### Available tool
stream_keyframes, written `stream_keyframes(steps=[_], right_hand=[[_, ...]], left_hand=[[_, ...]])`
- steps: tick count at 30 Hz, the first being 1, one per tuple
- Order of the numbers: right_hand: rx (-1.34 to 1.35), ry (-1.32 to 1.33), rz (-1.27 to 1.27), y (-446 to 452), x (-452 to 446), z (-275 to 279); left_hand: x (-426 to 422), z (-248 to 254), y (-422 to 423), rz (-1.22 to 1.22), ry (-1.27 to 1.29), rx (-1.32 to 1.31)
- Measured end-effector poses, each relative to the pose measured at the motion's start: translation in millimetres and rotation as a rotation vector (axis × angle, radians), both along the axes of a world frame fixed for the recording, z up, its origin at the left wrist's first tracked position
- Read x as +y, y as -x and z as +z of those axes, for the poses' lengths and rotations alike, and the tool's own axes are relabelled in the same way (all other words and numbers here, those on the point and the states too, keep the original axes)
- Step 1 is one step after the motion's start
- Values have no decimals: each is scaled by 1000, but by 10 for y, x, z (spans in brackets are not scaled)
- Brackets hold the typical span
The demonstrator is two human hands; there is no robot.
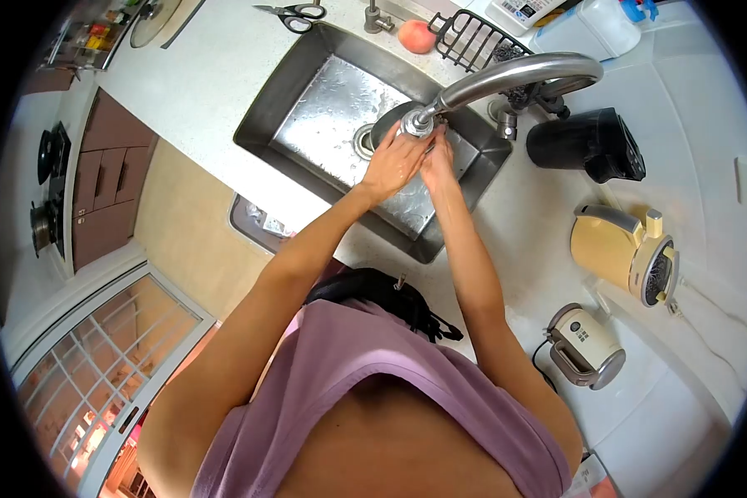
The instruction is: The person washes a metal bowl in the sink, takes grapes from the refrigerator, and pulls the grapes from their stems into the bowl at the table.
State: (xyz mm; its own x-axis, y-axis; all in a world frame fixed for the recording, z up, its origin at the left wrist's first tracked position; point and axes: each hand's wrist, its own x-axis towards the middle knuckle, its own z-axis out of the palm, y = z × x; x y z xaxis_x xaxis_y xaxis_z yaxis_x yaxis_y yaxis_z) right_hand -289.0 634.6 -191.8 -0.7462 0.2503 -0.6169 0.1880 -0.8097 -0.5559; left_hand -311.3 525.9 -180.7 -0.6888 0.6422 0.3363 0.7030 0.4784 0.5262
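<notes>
Both hands are together under the faucet, over the steel sink. My left hand reaches in from the left, its fingers up against the faucet head. Beside it, my right hand has its fingertips close to the left hand's, below the spout. The faucet head and overlapping fingers hide what, if anything, they hold. A dark round object lies behind the left fingers, next to the drain. Wet patches and drops cover the sink floor.
Scissors and a peach-coloured fruit lie behind the sink, by a black rack and bottles. On the right stand a black appliance, a yellow kettle and a cream kettle.
</notes>
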Motion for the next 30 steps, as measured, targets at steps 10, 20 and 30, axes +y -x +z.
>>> stream_keyframes(steps=[10, 20, 30], right_hand=[[-90, -365, 243, -201, -95, -85], [119, 310, -223, -419, 204, -90], [44, 119, 139, -489, -178, 29]], left_hand=[[172, 224, 487, 144, 113, -644], [240, -117, -173, 696, -452, -487], [179, 47, 406, 265, 258, -548]])
